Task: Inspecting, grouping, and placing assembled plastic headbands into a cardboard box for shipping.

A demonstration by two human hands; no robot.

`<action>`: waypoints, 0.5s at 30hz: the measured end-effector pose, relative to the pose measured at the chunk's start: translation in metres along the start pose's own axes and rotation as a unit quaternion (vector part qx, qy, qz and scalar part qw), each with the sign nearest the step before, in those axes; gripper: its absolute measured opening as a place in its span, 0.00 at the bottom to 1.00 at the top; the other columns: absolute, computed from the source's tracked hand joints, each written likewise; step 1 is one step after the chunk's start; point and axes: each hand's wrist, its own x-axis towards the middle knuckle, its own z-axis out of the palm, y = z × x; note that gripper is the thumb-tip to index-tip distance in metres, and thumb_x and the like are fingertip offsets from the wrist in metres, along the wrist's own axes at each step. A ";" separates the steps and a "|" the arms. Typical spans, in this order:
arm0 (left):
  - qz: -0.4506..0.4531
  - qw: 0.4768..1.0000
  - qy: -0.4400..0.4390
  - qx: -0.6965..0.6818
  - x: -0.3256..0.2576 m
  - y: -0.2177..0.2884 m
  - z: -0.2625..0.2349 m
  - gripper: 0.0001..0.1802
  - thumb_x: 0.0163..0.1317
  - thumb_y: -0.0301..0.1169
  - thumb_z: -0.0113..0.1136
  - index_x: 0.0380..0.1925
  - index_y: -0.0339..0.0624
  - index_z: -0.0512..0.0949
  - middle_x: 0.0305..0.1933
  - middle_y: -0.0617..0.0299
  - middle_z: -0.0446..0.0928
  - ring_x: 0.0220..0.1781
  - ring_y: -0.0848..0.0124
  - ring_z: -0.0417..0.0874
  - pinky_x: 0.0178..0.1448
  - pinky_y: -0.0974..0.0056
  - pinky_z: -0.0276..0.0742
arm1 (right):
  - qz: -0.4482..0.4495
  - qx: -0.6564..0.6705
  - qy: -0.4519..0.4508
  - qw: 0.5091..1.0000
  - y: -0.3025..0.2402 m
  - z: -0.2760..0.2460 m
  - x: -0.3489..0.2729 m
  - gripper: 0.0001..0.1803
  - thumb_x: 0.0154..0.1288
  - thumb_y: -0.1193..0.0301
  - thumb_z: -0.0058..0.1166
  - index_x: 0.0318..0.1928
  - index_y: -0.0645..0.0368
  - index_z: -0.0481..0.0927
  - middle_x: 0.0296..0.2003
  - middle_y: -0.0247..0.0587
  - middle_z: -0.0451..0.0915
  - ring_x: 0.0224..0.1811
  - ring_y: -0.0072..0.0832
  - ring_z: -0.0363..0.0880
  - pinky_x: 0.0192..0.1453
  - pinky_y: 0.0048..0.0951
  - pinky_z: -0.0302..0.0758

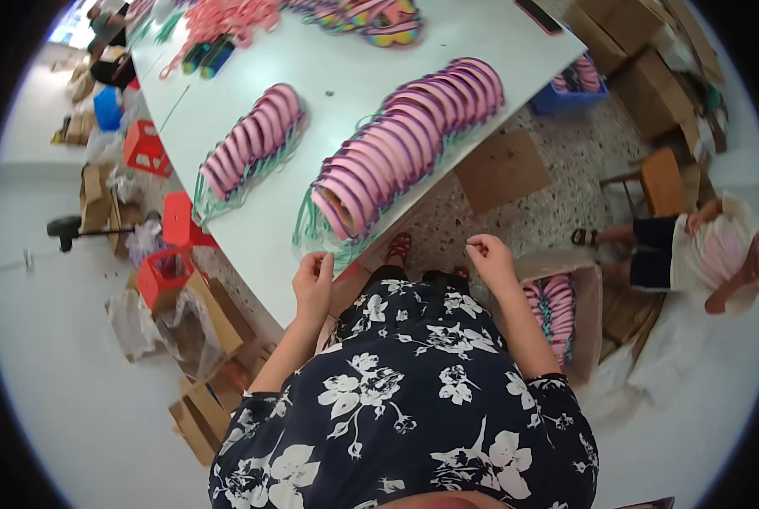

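My left hand (314,280) is closed at the near edge of the white table (252,263), fingertips pinched beside loose green cords. Over the floor to the right, my right hand (490,257) is raised with thumb and fingers pinched together. Whatever either hand may hold is too small to make out. Ahead lies a long row of nested, curved pink pieces (388,161) with purple edging; green cords hang from their sides. A shorter row of the same pieces (256,136) sits farther left on the table.
Multicoloured pieces (388,25) and a pink heap (227,21) lie at the table's far end. Right of me stands a lined box (587,314) with more pink pieces. A blue crate (570,100), wooden chair (661,182) and another person (710,250) are farther right; red stools (163,276) stand left.
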 end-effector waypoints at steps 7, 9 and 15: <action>-0.054 0.979 0.006 -0.196 0.035 0.001 0.014 0.15 0.71 0.37 0.56 0.45 0.34 0.73 0.39 0.60 0.77 0.37 0.75 0.79 0.41 0.70 0.75 | -0.155 0.014 -0.116 0.981 -0.124 0.060 0.034 0.11 0.58 0.72 0.62 0.41 0.61 0.82 0.35 0.44 0.79 0.32 0.33 0.81 0.39 0.31 0.77; -0.066 0.974 0.007 -0.217 0.050 0.008 0.024 0.17 0.72 0.39 0.55 0.47 0.34 0.73 0.43 0.58 0.77 0.41 0.73 0.79 0.45 0.69 0.76 | -0.184 0.013 -0.143 0.972 -0.140 0.083 0.040 0.14 0.57 0.72 0.62 0.44 0.61 0.80 0.36 0.44 0.77 0.34 0.35 0.80 0.42 0.33 0.77; -0.093 0.980 -0.007 -0.176 0.086 -0.003 0.042 0.24 0.72 0.46 0.53 0.50 0.32 0.73 0.43 0.59 0.77 0.42 0.73 0.78 0.47 0.68 0.75 | -0.205 -0.079 -0.088 0.972 -0.147 0.121 0.049 0.24 0.54 0.72 0.64 0.53 0.60 0.74 0.41 0.47 0.74 0.43 0.43 0.77 0.48 0.40 0.75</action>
